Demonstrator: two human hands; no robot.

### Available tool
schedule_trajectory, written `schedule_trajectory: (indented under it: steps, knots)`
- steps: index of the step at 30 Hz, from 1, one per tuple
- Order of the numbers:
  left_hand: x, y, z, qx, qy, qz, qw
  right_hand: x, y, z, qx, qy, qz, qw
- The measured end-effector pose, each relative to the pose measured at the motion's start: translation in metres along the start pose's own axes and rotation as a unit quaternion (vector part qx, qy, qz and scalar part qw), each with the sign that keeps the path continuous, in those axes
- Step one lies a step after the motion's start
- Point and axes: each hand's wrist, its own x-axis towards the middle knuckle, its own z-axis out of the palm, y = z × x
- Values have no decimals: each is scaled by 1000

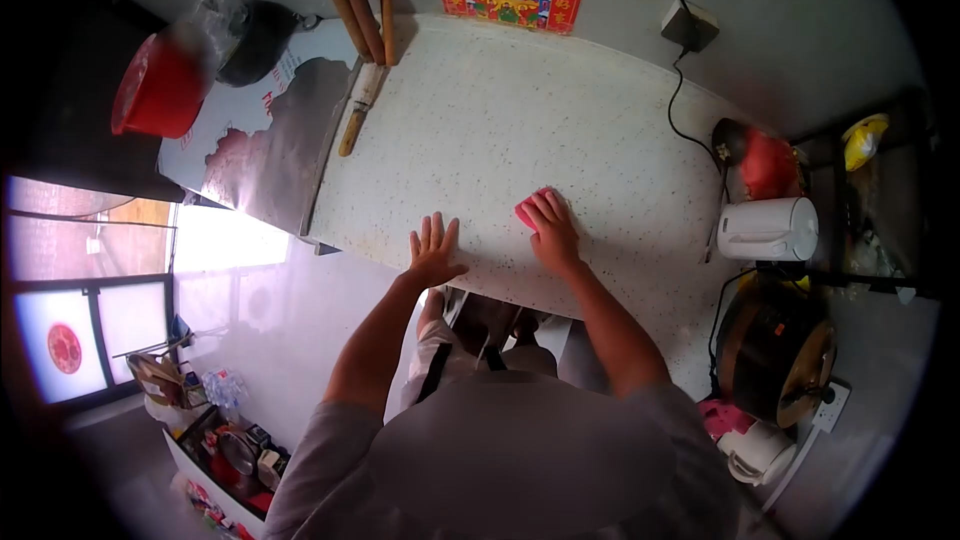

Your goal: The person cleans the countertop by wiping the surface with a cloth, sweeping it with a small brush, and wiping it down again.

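A pale speckled countertop point(480, 120) spreads out in front of me. Near its front edge my left hand point(434, 252) lies flat with the fingers spread, holding nothing. Farther right, my right hand point(552, 230) presses a pink cloth point(526, 212) against the surface; the cloth shows at the left of the fingers and above them, and the rest is under the hand.
Wooden rods point(358, 0) and a knife point(360, 110) lie at the counter's back left. A red bucket point(160, 88) stands far left. At the right are a white kettle point(768, 229), a black cord point(677, 105) and a large dark pot point(765, 345).
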Motion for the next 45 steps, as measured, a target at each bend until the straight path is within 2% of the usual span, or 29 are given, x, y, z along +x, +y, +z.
schedule_trajectory:
  steps: [3,8,14,22,27,30,31,34,36,41,44,45]
  knots:
    - [4,4,-2,3,-16,-3,1000,-4,-9,27,2,49,27,998]
    - [5,-2,-4,-8,-31,15,999,10,-21,41,-5,55,35,998]
    - [6,-18,-13,-25,-48,77,996,17,-77,61,-12,30,16,999]
    - [-8,-27,-13,-11,14,131,991,-67,-129,56,49,-30,15,998]
    - [-22,-30,1,-10,49,134,990,-106,-151,42,62,-21,15,998]
    - [-33,-23,11,-2,59,122,991,-124,-155,34,127,-20,40,991]
    - [-35,-19,12,0,57,117,991,-130,-147,37,186,-32,59,980]
    - [-41,-10,14,-9,53,107,993,-132,-131,30,250,25,150,956]
    - [-44,-3,15,-9,55,117,992,-126,-107,19,197,116,142,963]
    - [-47,15,17,4,56,144,988,-100,-68,-25,70,199,201,957]
    - [-42,31,26,15,56,152,987,-109,-64,-15,49,23,106,993]
    - [-41,36,25,13,56,151,987,-106,-64,-18,76,-2,105,992]
